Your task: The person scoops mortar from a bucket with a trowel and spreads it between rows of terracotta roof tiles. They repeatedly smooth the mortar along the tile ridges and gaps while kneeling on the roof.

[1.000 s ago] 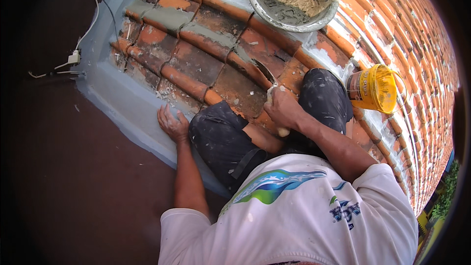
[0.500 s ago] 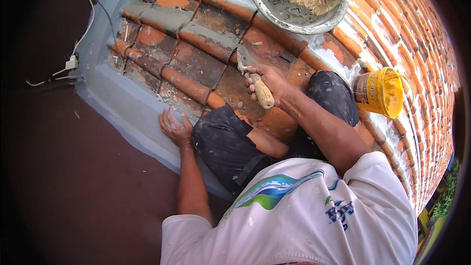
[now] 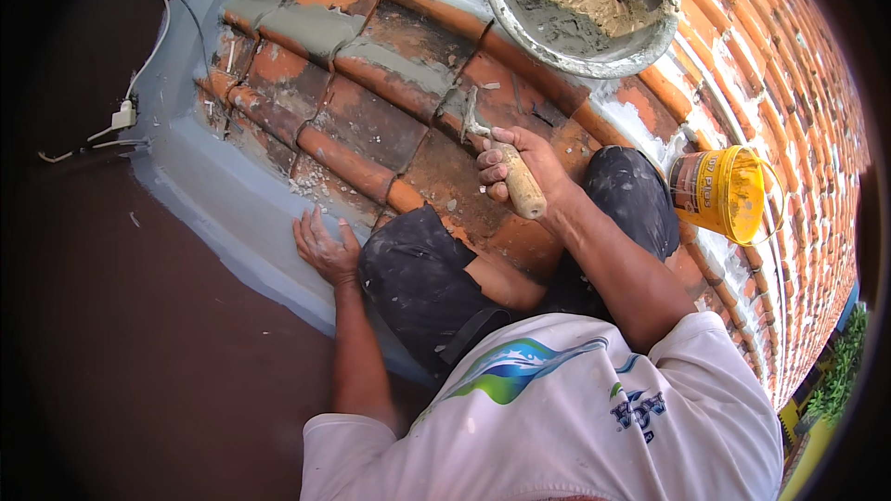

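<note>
My right hand (image 3: 534, 167) is closed round the wooden handle of a trowel (image 3: 471, 116), whose mortar-smeared metal end lies over the terracotta roof tiles (image 3: 427, 176), beside a band of wet grey mortar (image 3: 399, 70). Much of the blade is hard to make out. My left hand (image 3: 325, 250) rests with fingers spread on the grey-painted strip (image 3: 232, 213) at the edge of the tiles, just left of my bent knee. Above the trowel, a large round basin (image 3: 506, 19) contains grey mortar and a paler sandy mass.
A yellow bucket (image 3: 710, 195) lies tilted by my right knee. A dark maroon wall (image 3: 158, 334) runs along the left, with white and dark cables and a white plug (image 3: 122, 114) at upper left. Tiles curve away rightward; greenery (image 3: 835, 371) shows at lower right.
My right hand has moved up and turned the trowel, so the handle's end now faces me and the blade shows less. My left hand stays on the grey strip.
</note>
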`<state>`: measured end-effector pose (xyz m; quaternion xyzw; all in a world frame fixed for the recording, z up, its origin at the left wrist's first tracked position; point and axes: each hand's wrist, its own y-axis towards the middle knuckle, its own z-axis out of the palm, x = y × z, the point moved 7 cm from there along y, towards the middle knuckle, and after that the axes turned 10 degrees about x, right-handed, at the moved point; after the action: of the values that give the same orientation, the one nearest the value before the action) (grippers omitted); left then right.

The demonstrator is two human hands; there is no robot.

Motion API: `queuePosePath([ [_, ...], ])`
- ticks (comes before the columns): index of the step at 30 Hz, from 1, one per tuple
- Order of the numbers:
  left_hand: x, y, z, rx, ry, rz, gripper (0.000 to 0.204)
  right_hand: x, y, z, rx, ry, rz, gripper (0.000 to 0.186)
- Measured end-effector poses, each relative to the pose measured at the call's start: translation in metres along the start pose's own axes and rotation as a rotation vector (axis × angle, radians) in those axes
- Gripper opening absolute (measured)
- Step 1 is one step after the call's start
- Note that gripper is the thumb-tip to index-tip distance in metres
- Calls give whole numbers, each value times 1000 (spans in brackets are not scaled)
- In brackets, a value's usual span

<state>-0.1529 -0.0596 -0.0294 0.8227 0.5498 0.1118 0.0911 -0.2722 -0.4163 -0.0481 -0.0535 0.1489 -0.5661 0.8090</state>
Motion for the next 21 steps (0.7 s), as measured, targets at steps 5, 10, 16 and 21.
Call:
queuePosePath([
  [5, -4, 0, -6, 15, -29, -28, 56, 17, 30, -8, 114, 69, 62, 25],
  [10, -6, 1, -8, 24, -34, -32, 54, 17, 41, 0, -2, -77, 77, 24],
  [16, -7, 2, -8, 19, -31, -28, 53, -2, 23, 22, -177, -226, 106, 21],
  [21, -6, 1, -9, 6, -23, -25, 53, -23, -21, 37, -239, -683, 308, 23],
])
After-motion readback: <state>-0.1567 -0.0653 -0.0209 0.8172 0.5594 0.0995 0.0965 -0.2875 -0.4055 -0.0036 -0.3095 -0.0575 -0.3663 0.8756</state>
